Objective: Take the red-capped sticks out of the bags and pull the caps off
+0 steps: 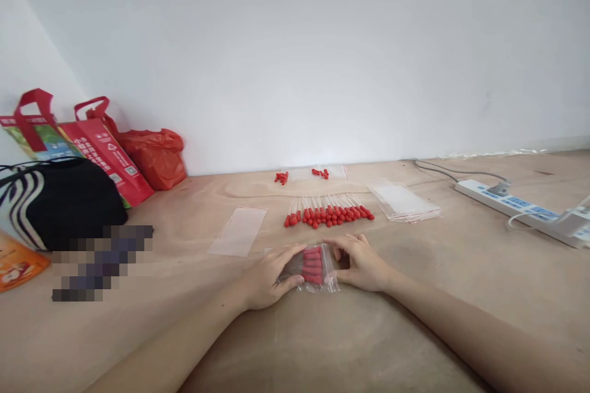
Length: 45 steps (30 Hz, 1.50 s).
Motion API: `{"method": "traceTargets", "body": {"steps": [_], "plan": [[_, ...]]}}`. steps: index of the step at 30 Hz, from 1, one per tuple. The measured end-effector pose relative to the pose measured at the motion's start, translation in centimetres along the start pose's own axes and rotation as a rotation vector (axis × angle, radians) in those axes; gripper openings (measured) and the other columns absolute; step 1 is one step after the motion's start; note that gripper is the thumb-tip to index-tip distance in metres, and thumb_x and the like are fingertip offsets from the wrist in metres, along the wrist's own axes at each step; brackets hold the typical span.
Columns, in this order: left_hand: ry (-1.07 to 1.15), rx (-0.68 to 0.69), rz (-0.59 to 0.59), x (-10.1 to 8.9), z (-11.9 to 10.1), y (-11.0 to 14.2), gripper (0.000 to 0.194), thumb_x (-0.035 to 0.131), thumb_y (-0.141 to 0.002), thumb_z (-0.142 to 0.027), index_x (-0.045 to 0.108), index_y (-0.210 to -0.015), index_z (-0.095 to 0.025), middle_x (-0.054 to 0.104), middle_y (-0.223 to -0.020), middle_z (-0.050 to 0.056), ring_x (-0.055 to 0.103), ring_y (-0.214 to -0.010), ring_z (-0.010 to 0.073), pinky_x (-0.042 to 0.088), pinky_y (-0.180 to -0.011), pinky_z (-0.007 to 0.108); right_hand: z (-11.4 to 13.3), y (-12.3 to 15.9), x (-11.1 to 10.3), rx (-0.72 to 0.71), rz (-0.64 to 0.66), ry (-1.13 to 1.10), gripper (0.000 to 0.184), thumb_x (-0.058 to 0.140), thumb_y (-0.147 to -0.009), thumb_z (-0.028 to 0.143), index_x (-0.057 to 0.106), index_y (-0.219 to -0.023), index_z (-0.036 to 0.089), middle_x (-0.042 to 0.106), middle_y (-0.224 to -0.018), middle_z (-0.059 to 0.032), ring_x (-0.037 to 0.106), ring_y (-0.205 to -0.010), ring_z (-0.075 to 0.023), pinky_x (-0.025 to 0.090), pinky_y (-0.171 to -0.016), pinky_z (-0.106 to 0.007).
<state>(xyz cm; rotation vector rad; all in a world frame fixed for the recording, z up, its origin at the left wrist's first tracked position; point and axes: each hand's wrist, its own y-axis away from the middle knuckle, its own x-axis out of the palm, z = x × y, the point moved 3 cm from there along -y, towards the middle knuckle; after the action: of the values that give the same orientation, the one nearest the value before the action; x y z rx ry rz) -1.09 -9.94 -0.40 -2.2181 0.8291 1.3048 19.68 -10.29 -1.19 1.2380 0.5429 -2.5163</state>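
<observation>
A small clear zip bag (329, 276) lies on the table between my hands, with several red-tipped sticks (313, 265) inside, their red heads towards the right. My left hand (271, 276) grips the bag's left part, thumb in front and fingers behind, hiding the stick ends. On the right, my right hand (362, 263) curls around the bag's open-looking right edge, thumb and fingertips at the plastic. Just beyond, a row of loose red-tipped sticks (329, 215) lies with heads towards me. A flat bag (239, 232) rests to the left, and a stack of flat bags (405, 201) to the right.
Small red pieces (281, 178) and more clear plastic (338, 171) lie near the wall. A white power strip (520, 209) with cables stands at right. Red carry bags (108, 156), a red plastic bag (154, 156) and a black bag (78, 202) crowd the left, beside a pixelated dark item (104, 264).
</observation>
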Motion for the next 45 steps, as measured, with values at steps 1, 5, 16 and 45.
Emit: {"method": "traceTargets", "body": {"steps": [1,5,16,45], "plan": [[-0.001,0.001,-0.005,0.0,0.0,0.0,0.052,0.042,-0.084,-0.043,0.028,-0.131,-0.026,0.042,-0.131,0.006,0.041,-0.117,0.0230,0.035,-0.095,0.039,-0.1,0.0,0.0,0.019,-0.047,-0.007,0.051,0.064,-0.062,0.052,0.056,-0.101,0.021,0.056,-0.074,0.0002,0.049,-0.071,-0.0148,0.029,-0.074,-0.032],[-0.001,0.016,-0.012,-0.1,-0.2,0.0,0.049,0.042,-0.084,-0.042,0.030,-0.130,-0.026,0.042,-0.131,0.005,0.041,-0.116,0.0221,0.035,-0.095,0.038,-0.1,-0.2,0.1,0.001,-0.130,-0.030,0.035,0.063,-0.063,0.054,0.059,-0.063,0.019,0.055,-0.063,0.0014,0.048,-0.065,-0.0129,0.029,-0.071,-0.030],[0.026,0.032,-0.049,-0.5,-0.6,0.1,0.046,0.044,-0.084,-0.038,0.034,-0.127,-0.026,0.046,-0.128,0.005,0.045,-0.112,0.0214,0.036,-0.094,0.037,0.7,0.0,0.1,-0.075,0.034,0.014,0.035,0.057,-0.070,0.054,0.064,-0.094,0.030,0.053,-0.063,0.0021,0.047,-0.070,-0.0141,0.025,-0.072,-0.031],[0.042,0.105,-0.118,-0.6,-0.4,-0.2,0.040,0.050,-0.081,-0.039,0.044,-0.117,-0.023,0.058,-0.105,0.004,0.052,-0.096,0.0193,0.041,-0.084,0.033,1.4,-0.6,0.4,-0.148,0.041,-0.154,0.035,0.067,-0.064,0.030,0.060,-0.097,0.023,0.058,-0.084,-0.0018,0.050,-0.080,-0.0158,0.036,-0.074,-0.031]]}}
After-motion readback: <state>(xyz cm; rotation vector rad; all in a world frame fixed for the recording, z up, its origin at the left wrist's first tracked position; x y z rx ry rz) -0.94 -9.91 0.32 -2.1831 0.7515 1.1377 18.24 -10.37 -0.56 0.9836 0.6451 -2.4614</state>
